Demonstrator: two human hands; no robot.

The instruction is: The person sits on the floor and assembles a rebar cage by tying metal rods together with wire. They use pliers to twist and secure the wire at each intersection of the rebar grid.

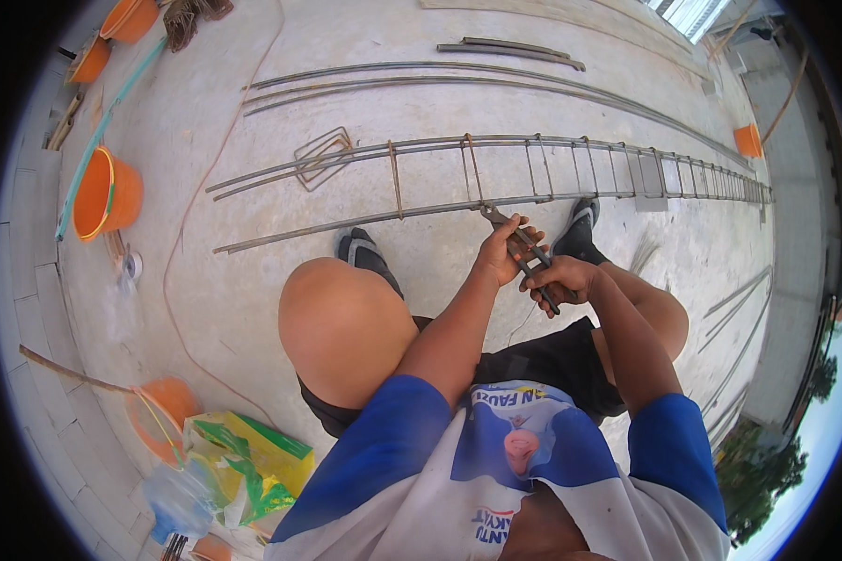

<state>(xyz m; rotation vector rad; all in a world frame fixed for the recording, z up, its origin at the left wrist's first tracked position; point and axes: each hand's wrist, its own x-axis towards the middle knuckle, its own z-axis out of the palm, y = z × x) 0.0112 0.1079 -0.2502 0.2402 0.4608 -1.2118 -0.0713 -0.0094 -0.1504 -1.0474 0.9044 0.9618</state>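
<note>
Dark metal pincers (494,215) slant between my two hands, their jaws at the near bars of a long rebar cage (430,209), beside a stirrup crossing. My left hand (503,252) is closed round the upper part of the pincers, just behind the jaws. Lower down, my right hand (568,279) grips the handles. The cage lies across the floor in front of my feet, with rectangular stirrups (534,166) spaced along its bars. A thin wire (517,329) seems to hang below my hands. Whether the jaws hold wire is too small to tell.
Loose rectangular stirrups (323,159) lie at the cage's left end. Beyond are long bars (412,80) and short rods (510,50). Orange buckets (108,194) stand along the left wall. A cord (170,271) crosses the floor; a plastic water jug (178,500) is at lower left.
</note>
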